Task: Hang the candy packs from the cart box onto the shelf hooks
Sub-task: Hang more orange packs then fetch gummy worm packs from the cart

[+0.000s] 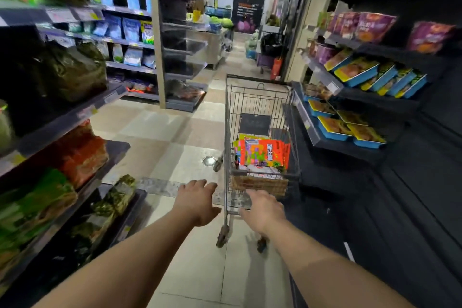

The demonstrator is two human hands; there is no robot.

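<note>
A wire shopping cart (231, 112) stands in the aisle ahead of me, close to the right-hand shelving. Inside it sits a box (260, 184) holding orange candy packs (265, 151) standing upright. My left hand (197, 201) reaches forward with fingers spread, just left of the cart's near end, touching nothing. My right hand (265, 209) is stretched out at the cart's near rail; its fingers look relaxed, and whether they touch the rail is unclear. No shelf hooks can be made out.
Shelves of bagged goods (70, 157) line the left side. Dark shelves with blue and yellow trays (362, 75) and purple bags (375, 26) line the right. The tiled aisle (170, 132) runs on toward a far display area with more carts.
</note>
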